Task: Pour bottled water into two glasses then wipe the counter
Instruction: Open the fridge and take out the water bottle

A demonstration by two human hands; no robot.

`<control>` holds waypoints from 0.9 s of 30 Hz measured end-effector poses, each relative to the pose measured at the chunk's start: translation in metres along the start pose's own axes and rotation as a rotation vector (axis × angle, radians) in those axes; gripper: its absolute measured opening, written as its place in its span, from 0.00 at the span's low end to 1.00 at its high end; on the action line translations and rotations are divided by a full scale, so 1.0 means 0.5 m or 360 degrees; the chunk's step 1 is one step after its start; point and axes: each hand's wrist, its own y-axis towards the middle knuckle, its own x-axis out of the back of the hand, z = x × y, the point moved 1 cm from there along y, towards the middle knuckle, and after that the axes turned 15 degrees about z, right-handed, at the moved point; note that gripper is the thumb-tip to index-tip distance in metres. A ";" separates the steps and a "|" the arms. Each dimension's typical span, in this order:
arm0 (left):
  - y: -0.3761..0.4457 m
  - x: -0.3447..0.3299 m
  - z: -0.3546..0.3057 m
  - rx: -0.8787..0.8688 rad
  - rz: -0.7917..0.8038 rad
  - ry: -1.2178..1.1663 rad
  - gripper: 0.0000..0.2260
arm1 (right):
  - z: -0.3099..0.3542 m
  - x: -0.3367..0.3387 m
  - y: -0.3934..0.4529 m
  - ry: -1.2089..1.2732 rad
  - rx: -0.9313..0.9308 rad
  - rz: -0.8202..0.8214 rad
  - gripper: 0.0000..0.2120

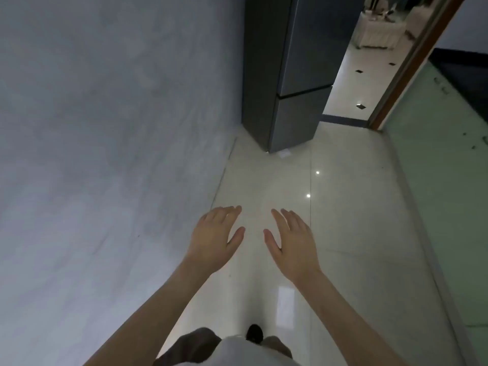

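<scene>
1. Nearest, we see a dark shoe [254, 332] on the pale tiled floor [351, 220]; both bare forearms reach forward.
2. Our left hand [215, 239] and right hand [293, 247] hover above the floor, palms down, fingers straight and loosely spread, holding nothing.
3. Beyond, a grey refrigerator [293, 75] stands against the wall [105, 128]; a doorway [369, 62] opens beside it.
4. We see no bottle, glasses or counter.

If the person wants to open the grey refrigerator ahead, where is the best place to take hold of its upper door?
No handle shows on the refrigerator. Probably the best grip is the lower edge of the upper door, at the dark seam above the lower door, approached from the front. Which side swings open cannot be told. Both the left hand and the right hand are open and hold nothing.
</scene>
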 end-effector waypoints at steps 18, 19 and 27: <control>0.483 0.064 0.165 -0.0047 -0.0028 -0.0083 0.22 | -0.088 0.049 0.503 0.0059 -0.0052 0.0053 0.25; 0.522 0.078 0.182 -0.0063 -0.0023 -0.0068 0.22 | -0.087 0.057 0.544 0.0044 -0.0064 0.0060 0.26; 0.792 0.222 0.288 -0.0205 -0.0071 -0.0012 0.22 | -0.075 0.164 0.823 0.0030 -0.0138 -0.0061 0.25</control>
